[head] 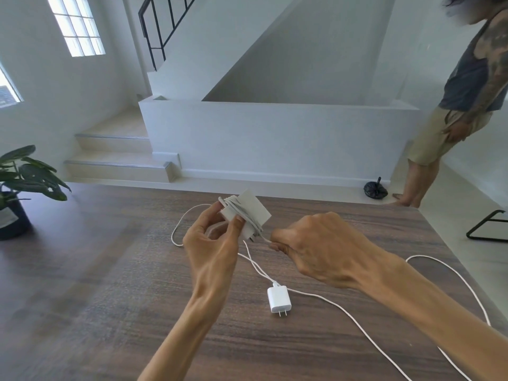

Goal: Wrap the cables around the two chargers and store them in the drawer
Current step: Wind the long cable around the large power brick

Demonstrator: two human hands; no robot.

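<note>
A dark wood-grain table [110,270] fills the near half of the scene, its far edge running in front of a pale floor and a white staircase [121,149] with a black railing. At the far right a second person [464,100] stands barefoot on the floor in a dark sleeveless top and tan shorts. A leafy potted plant [19,188] sits on the table's far left, and a small tied black bag [375,190] lies on the floor beyond the table edge, near that person's feet. At the right edge a black metal frame [486,226] shows (too little of it to say what it belongs to).

Above the middle of the table, the left hand [213,243] holds up the larger white charger [248,213], thumb and fingertips pinching its left end. Several turns of its white cable [242,213] already lie around the block. The right hand [316,248], just right of the charger, is curled with thumb and fingers pinching the cable where it leaves the block's near corner. A loose loop of cable lies on the table to the left of the hands.

The smaller white charger [278,300] lies flat on the table nearer the viewer, prongs pointing near, untouched. Its own long cable [357,320] trails off to the near right across the table.
</note>
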